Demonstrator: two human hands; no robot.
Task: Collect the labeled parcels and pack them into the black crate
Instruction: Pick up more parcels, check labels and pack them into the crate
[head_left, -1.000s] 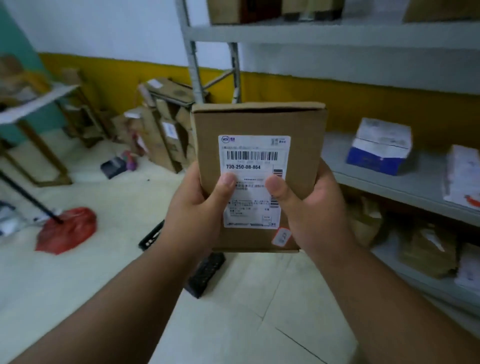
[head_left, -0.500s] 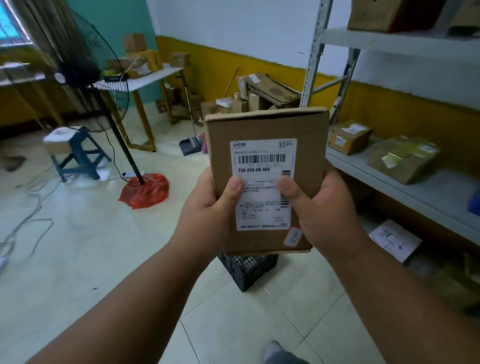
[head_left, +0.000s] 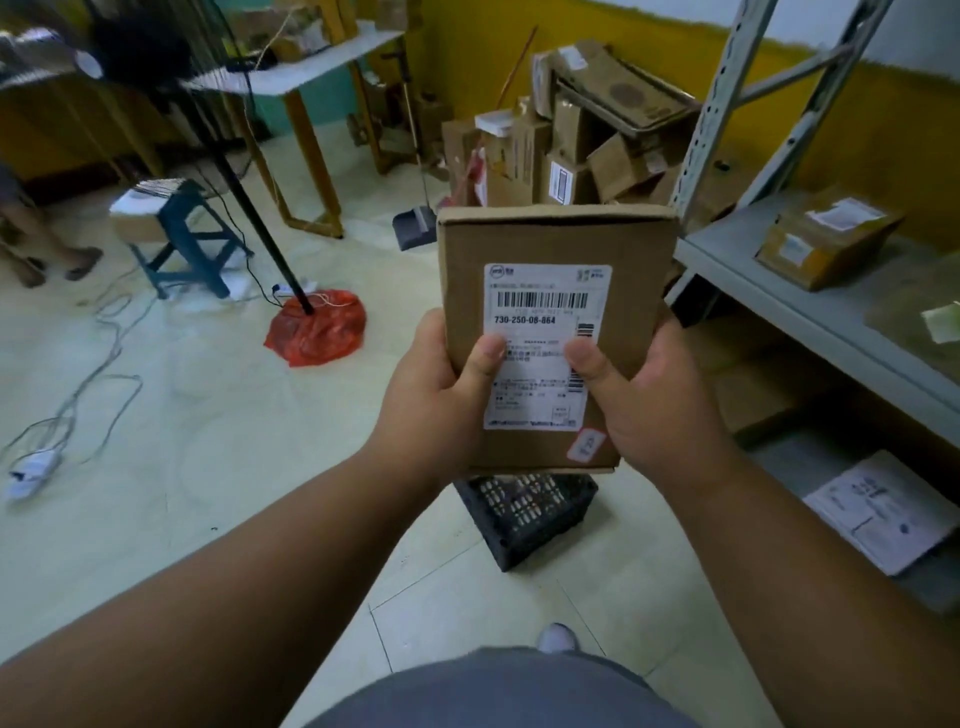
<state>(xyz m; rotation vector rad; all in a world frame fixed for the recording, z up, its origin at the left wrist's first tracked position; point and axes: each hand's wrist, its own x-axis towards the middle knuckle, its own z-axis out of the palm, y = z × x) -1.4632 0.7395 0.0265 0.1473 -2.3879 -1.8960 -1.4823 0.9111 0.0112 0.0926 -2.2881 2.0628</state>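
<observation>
The labeled cardboard parcel (head_left: 556, 332) is held upright in mid-air, label facing the camera, above the black crate (head_left: 530, 514) on the floor. The left hand (head_left: 441, 395) and right hand (head_left: 649, 400) each grip its lower sides, thumbs pressed on the label (head_left: 545, 312).

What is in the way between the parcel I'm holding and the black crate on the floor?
Nothing visible. The parcel, held by the left hand and right hand, hangs above the black crate, hiding its far part; the part in view looks empty.

Head camera, angled down, close over floor (head_left: 218, 467).
</observation>
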